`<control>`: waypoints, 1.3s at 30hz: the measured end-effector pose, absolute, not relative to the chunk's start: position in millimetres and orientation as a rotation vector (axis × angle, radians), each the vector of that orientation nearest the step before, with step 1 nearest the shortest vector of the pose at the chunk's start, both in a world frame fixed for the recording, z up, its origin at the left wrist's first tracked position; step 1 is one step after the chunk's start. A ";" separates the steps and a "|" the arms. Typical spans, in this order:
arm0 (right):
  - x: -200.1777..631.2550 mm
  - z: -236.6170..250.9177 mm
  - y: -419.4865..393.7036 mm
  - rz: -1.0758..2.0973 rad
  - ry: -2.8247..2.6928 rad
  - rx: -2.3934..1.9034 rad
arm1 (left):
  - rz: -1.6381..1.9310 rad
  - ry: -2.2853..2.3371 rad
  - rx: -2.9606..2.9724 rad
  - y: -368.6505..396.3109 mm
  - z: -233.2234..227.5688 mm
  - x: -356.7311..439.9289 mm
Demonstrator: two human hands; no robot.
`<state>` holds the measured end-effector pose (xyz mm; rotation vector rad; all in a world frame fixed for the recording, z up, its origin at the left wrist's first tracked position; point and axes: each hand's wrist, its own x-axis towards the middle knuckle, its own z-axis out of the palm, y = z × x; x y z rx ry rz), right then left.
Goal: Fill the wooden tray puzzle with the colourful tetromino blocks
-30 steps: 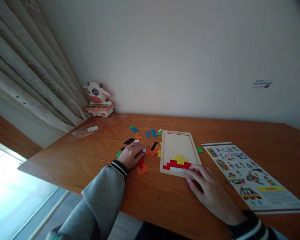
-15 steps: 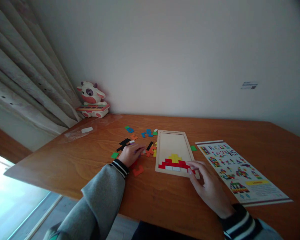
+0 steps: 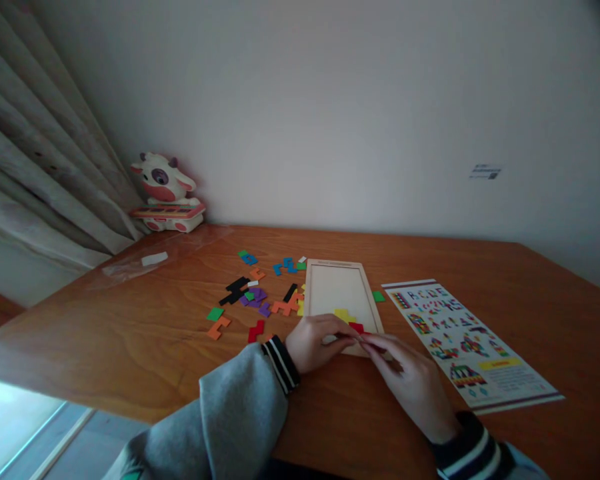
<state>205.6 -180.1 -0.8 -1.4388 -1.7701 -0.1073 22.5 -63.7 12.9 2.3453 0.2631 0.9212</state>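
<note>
Both hands meeting at the near end of the wooden puzzle tray, mid-worktop toward the front edge. Left hand curled over the red and yellow pieces, fingertips together as if pinching one; cannot tell for certain. Right hand flat, steadying the near right corner. Loose pieces scattered left within reach; pattern sheet right for reference.

From my remote seat, the left hand and right hand cover the near end of the puzzle tray, hiding most of its red and yellow pieces. At three o'clock, the pattern sheet print is too small to read. Both sleeves are cut off at the bottom edge.
</note>
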 end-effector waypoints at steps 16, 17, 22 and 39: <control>202.4 -0.5 -183.4 -0.362 -2.063 -1.571 | 0.689 0.067 3.011 -48.3 3.7 1.3; 202.7 -1.1 -183.6 -0.363 -2.060 -1.562 | 0.696 0.061 3.001 -47.9 3.1 1.2; 203.3 -5.6 -182.1 -0.352 -2.040 -1.530 | 0.722 0.016 2.972 -45.6 1.2 0.9; 202.0 -7.0 -182.7 -0.302 -2.048 -1.524 | 0.680 0.096 2.980 -48.7 -0.2 1.4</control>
